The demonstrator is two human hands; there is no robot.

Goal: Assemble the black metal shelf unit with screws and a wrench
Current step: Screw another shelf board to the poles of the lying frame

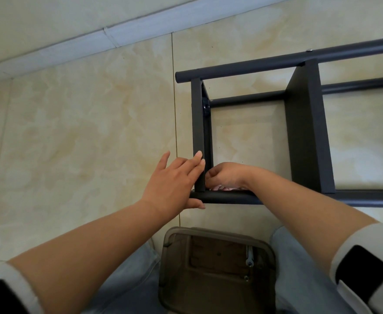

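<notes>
From the head camera I look down at a black metal shelf frame (299, 123) made of round tubes and flat panels. It lies on its side on the shiny cream tile floor (84, 132), right in front of my knees.

My left hand (174, 182) is open. Its straight fingers press flat on the outside of the flat black end panel (198, 137), and its thumb sits under the near black round tube (229, 197). It steadies the corner and grips nothing.

My right hand (225, 175) reaches inside the frame, to the same corner where the panel meets the tube. Its fingers are curled and close together, as if they pinch something small. I think it may be a screw, but the thing is hidden, so I cannot tell what it holds.

Below, between my legs in light blue jeans (299, 279), sits a see-through brown plastic tub (217, 268). A small silver wrench (249, 257) lies in it, and a small screw (246, 278) lies near it.

I think the step now is to join this near corner by hand. Next, the screw has to go straight into its hole while the left hand keeps the panel lined up. Then the wrench is needed to make it tight.
</notes>
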